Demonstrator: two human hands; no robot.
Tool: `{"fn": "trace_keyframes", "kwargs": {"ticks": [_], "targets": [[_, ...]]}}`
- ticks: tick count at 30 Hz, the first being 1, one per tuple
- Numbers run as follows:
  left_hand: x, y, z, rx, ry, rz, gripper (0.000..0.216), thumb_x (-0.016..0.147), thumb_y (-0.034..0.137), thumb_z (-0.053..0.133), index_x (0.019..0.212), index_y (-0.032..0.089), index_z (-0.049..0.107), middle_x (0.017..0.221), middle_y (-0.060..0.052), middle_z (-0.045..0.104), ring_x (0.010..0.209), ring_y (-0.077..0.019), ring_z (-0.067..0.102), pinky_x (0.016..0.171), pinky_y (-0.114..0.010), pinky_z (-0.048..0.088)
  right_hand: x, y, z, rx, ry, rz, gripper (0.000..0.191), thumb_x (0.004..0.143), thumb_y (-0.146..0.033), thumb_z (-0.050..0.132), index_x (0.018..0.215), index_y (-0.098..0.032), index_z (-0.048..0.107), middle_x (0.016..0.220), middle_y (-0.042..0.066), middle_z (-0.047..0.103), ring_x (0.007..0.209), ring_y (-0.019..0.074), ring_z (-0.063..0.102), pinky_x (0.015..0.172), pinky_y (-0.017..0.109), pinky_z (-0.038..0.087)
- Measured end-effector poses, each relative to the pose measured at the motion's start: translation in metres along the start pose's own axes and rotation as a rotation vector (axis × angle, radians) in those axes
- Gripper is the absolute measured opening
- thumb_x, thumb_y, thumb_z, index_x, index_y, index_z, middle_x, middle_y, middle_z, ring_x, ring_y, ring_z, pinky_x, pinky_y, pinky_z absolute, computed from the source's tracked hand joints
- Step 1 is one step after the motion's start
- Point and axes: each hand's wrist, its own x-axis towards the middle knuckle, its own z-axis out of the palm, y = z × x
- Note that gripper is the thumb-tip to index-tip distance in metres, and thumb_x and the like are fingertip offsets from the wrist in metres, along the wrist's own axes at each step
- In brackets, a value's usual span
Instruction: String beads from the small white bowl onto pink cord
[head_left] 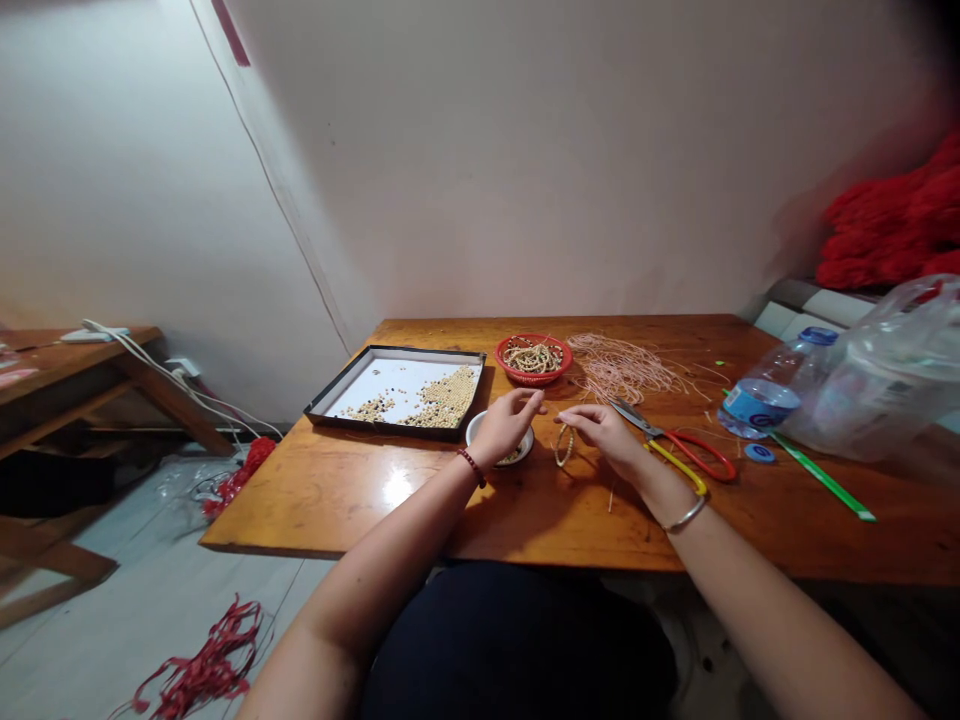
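A small loop of pale beads, a beaded bracelet point(564, 447), hangs from the pinched fingertips of my right hand point(609, 435). Just left of it, my left hand point(510, 424) has its thumb and fingers pressed together; whatever they pinch is too fine to make out. Under my left hand stands a white bowl point(474, 430), partly covered, with some beads inside. Behind both hands, a red basket point(534, 378) holds several beaded strands. Scissors point(675, 446) with one red and one yellow handle lie beside my right wrist.
A black-rimmed tray point(395, 427) of loose beads lies to the left. Pale cords point(626, 368) spread at the back. On the right are a water bottle point(776, 385), a blue cap point(760, 453), a green strip point(821, 475) and a plastic bag point(892, 370).
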Motion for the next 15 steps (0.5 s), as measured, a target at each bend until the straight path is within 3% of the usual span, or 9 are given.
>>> {"fn": "trace_keyframes", "kwargs": {"ticks": [3,6,10,15], "targets": [[-0.0009,-0.0018,0.002,0.023,-0.047,0.011,0.046,0.086,0.054,0.046,0.087,0.014,0.07,0.083,-0.01,0.071,0.088,-0.0236,0.065,0.085,-0.033,0.045,0.0009,0.0019,0.0,0.048,0.016,0.033,0.027,0.067,-0.042,0.069,0.075,-0.016,0.073,0.048,-0.004,0.047,0.043,0.006,0.026,0.04,0.021,0.016],[-0.0002,-0.002,0.0049,-0.059,-0.084,0.018,0.043,0.09,0.045,0.041,0.09,0.013,0.07,0.083,-0.009,0.072,0.088,-0.0222,0.065,0.085,-0.033,0.045,0.0006,0.0021,0.0006,0.067,0.001,0.058,0.029,0.067,-0.042,0.068,0.077,-0.015,0.072,0.046,-0.005,0.041,0.043,0.0056,0.021,0.041,0.022,0.012],[0.0019,-0.0023,0.0055,-0.088,-0.092,0.004,0.027,0.084,0.032,0.052,0.092,0.013,0.068,0.09,-0.008,0.072,0.089,-0.0195,0.064,0.083,-0.03,0.046,0.0004,0.0024,0.0006,0.048,-0.009,0.054,0.032,0.066,-0.043,0.067,0.077,-0.013,0.071,0.045,-0.005,0.04,0.043,0.0056,0.021,0.041,0.023,0.012],[0.0,-0.0013,-0.0015,0.162,-0.095,0.04,0.035,0.081,0.045,0.056,0.081,0.012,0.068,0.079,-0.007,0.071,0.075,-0.0173,0.064,0.07,-0.026,0.046,0.0039,0.0083,-0.0022,-0.024,0.032,0.029,0.036,0.069,-0.047,0.064,0.078,-0.012,0.07,0.048,-0.003,0.048,0.044,0.0066,0.031,0.043,0.022,0.023]]}}
